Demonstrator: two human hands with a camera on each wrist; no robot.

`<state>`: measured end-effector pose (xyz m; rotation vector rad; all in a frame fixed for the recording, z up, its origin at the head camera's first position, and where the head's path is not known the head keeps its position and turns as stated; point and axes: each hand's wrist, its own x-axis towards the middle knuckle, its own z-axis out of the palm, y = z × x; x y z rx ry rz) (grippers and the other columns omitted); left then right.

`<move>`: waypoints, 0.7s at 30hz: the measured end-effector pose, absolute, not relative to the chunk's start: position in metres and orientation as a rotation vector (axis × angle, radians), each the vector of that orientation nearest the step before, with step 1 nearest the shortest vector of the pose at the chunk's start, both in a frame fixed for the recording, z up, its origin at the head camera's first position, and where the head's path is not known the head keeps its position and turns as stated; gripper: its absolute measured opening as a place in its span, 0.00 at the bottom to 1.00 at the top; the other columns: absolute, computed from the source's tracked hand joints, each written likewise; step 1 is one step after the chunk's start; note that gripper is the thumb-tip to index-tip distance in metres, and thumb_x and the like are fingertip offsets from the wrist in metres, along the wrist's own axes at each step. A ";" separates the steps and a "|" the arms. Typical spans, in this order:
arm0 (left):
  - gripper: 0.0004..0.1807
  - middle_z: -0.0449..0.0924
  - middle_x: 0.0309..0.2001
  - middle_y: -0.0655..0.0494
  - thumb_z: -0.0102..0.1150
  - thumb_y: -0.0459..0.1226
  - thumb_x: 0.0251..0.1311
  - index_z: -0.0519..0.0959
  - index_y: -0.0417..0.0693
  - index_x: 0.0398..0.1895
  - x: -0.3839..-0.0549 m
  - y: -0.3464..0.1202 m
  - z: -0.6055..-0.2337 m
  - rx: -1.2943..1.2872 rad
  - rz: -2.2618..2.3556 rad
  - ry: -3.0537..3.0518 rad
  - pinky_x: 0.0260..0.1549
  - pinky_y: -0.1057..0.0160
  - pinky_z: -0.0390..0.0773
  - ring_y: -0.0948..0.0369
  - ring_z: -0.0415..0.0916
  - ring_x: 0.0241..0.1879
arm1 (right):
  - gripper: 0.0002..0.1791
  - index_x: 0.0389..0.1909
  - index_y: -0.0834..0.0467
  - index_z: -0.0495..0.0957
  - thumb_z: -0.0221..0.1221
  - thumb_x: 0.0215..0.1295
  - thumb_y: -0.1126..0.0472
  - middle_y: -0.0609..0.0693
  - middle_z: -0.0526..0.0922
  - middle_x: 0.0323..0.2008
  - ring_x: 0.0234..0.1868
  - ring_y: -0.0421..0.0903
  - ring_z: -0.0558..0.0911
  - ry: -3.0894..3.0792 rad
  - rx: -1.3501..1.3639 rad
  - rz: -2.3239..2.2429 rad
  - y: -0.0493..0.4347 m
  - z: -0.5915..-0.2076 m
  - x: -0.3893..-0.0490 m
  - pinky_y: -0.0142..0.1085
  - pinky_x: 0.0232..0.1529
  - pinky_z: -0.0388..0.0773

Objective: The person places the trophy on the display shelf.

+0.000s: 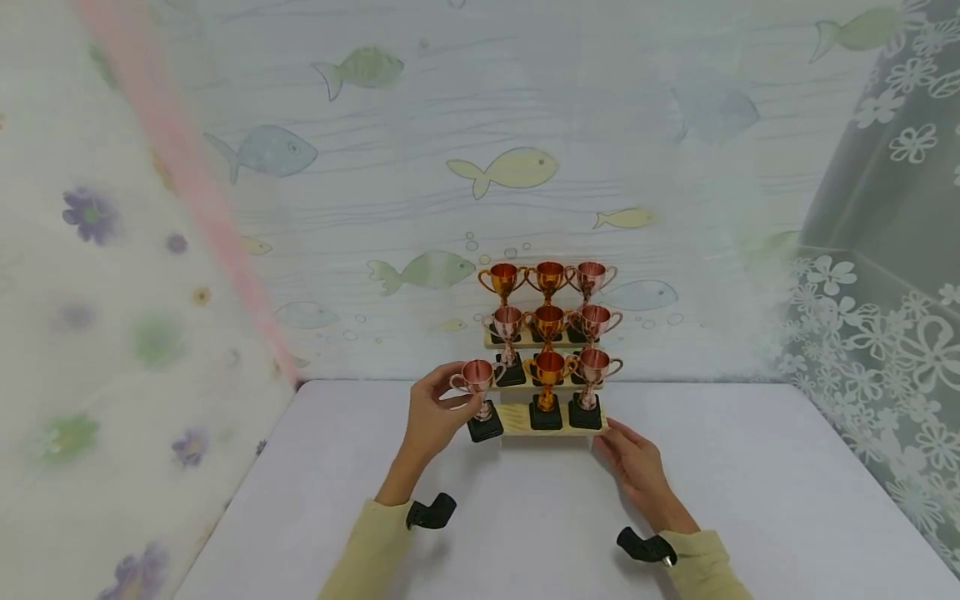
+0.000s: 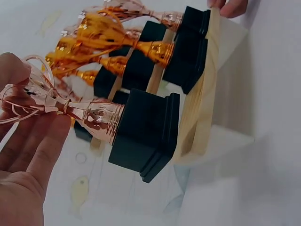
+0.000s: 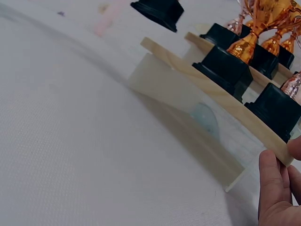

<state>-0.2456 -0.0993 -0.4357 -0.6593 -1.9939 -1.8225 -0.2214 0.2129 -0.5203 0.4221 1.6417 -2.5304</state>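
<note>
My left hand [image 1: 438, 412] holds a small rose-gold trophy [image 2: 99, 117] by its cup and handle. The trophy's black base hangs tilted, just off the left end of the lowest wooden shelf [image 1: 517, 417]. That shelf belongs to a three-tier stand with clear supports [image 3: 164, 89]. At the shelf's right end, my right hand [image 1: 633, 462] pinches the board's corner between thumb and fingers [image 3: 270, 174]. On the bottom tier stand a gold trophy [image 1: 548, 375] and a rose-gold trophy [image 1: 594, 375], with bare wood to their left.
Several gold and rose-gold trophies [image 1: 549, 321] fill the two upper tiers. Behind the stand hangs a pale curtain with fish drawings [image 1: 517, 171]. White cloth covers the table [image 1: 525, 517]. A flowered curtain [image 1: 90, 333] is at the left and a lace one [image 1: 885, 317] at the right.
</note>
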 end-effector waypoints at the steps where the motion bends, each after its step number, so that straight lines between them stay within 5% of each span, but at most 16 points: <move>1: 0.23 0.81 0.46 0.40 0.72 0.24 0.53 0.80 0.34 0.55 -0.248 -0.095 -0.436 -0.673 -1.823 -2.001 0.40 0.60 0.88 0.61 0.78 0.39 | 0.32 0.77 0.70 0.51 0.49 0.80 0.64 0.57 0.67 0.68 0.47 0.30 0.83 1.642 0.420 -2.534 0.213 -0.520 -0.221 0.28 0.60 0.77; 21: 0.26 0.79 0.49 0.31 0.68 0.21 0.55 0.76 0.28 0.59 -0.272 -0.064 -0.443 -0.665 -1.985 -2.098 0.46 0.53 0.87 0.64 0.79 0.41 | 0.31 0.77 0.71 0.53 0.49 0.79 0.65 0.62 0.64 0.71 0.46 0.30 0.83 1.651 0.429 -2.538 0.213 -0.521 -0.223 0.28 0.60 0.78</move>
